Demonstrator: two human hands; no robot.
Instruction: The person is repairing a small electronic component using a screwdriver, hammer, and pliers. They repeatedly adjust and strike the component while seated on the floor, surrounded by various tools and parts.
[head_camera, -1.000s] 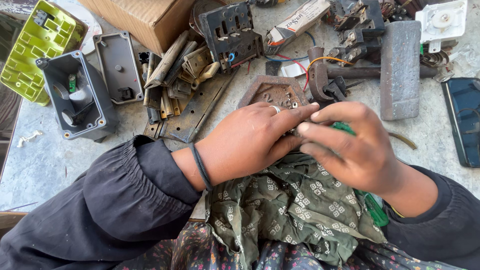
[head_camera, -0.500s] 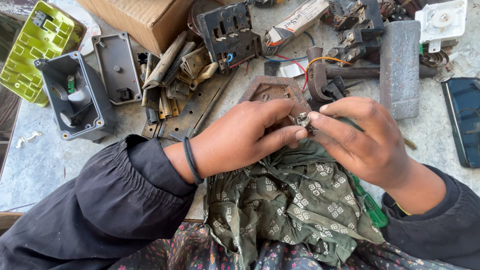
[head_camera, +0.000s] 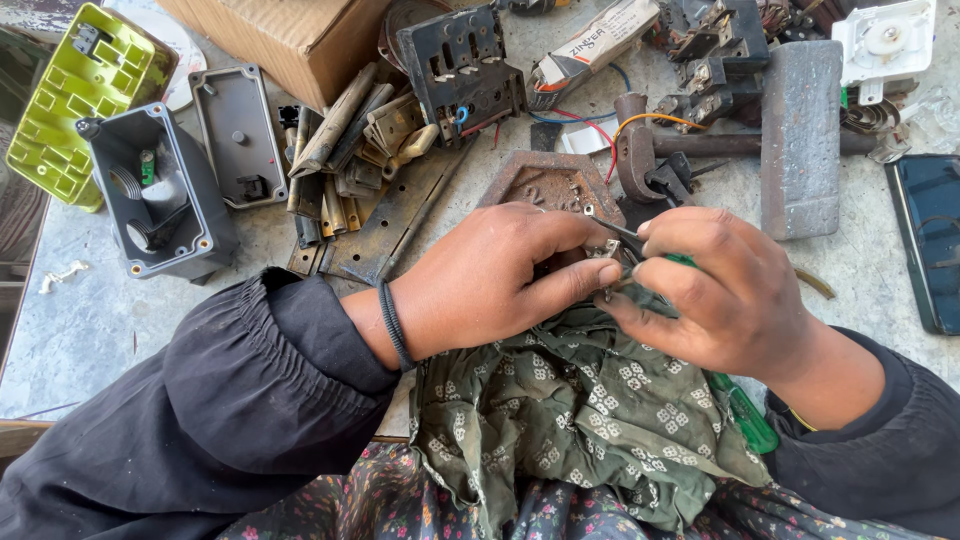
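My left hand pinches a small metal part between thumb and fingers, just above a green patterned cloth on my lap. My right hand grips a green-handled screwdriver, whose dark shaft points up-left and meets the small part at the fingertips. Most of the small part is hidden by my fingers. Behind the hands lies a rusty brown metal housing.
On the grey worktop lie a grey plastic box and its lid, a lime-green plastic piece, a cardboard box, brass strips, a black switch block, a hammer and a dark phone.
Both hands have shifted slightly down toward the cloth, and the screwdriver tip has been brought onto the small part held in my left fingers.
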